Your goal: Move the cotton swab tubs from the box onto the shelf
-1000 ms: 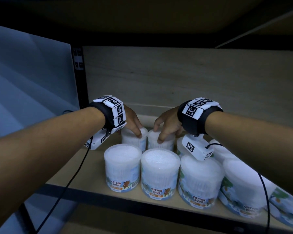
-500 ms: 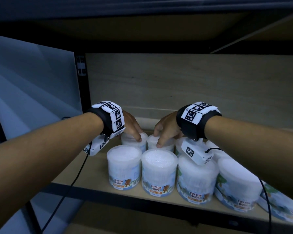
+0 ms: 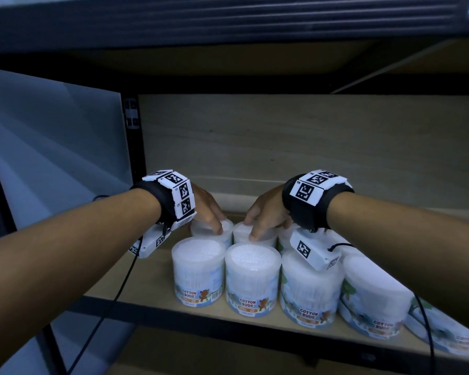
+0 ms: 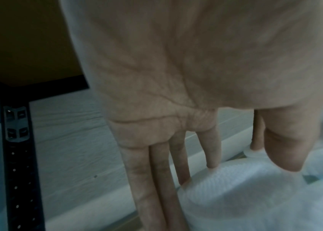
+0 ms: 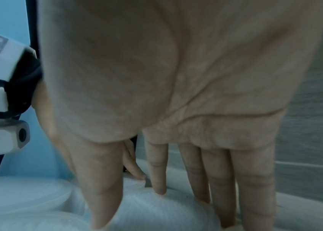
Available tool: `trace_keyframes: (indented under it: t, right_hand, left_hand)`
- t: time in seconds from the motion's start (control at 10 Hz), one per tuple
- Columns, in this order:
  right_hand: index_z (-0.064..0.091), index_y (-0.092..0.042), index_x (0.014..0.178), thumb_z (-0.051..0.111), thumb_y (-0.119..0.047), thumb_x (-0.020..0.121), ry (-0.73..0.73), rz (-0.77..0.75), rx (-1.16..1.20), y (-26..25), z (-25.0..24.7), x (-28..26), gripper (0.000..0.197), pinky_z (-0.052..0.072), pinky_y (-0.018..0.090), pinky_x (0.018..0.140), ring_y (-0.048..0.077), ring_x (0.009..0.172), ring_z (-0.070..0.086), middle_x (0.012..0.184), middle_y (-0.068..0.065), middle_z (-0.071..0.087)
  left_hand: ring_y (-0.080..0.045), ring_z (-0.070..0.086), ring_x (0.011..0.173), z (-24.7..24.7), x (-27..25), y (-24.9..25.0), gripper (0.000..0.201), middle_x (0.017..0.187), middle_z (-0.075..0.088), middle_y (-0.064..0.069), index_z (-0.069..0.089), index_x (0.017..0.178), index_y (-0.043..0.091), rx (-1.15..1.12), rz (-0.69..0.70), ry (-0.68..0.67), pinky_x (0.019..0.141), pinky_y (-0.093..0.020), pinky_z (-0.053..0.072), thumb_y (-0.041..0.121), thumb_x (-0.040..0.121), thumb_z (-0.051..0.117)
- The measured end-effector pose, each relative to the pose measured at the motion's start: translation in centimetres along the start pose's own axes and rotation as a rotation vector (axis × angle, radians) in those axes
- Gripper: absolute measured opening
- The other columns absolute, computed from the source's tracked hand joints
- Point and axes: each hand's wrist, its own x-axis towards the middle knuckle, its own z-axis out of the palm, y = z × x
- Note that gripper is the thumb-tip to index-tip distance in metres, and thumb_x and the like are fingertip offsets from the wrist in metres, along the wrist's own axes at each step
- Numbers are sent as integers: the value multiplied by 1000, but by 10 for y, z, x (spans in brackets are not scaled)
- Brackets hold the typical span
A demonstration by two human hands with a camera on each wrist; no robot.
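Two cotton bud tubs stand in the back row of the shelf (image 3: 157,269): the left back tub (image 3: 228,228) under the left hand (image 3: 206,209), the right back tub (image 3: 266,234) under the right hand (image 3: 266,212). Each hand reaches over its tub's lid, thumb in front and fingers (image 4: 152,179) down the far side; whether they are gripping or letting go is unclear. A front row of tubs (image 3: 252,280) stands close before them. To finish well, seat both tubs flat and upright, then lift the hands straight up so the wrist cameras clear the front lids. Compared with half a second ago, the hands and tubs sit much the same; only the view has tilted slightly.
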Motion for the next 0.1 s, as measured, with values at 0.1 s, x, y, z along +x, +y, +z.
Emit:
trace_keyframes:
  t: [0.1]
  right_hand:
    - [42, -23, 149, 64, -33, 95, -1, -19, 64, 4, -2, -4, 60, 47, 28, 90, 23, 115, 55, 146, 2, 50]
  left_hand:
    - [-17, 46, 132, 2, -1, 2, 62, 151, 44, 10, 41, 148, 41, 50, 8, 18, 99, -29, 38, 56, 90, 59]
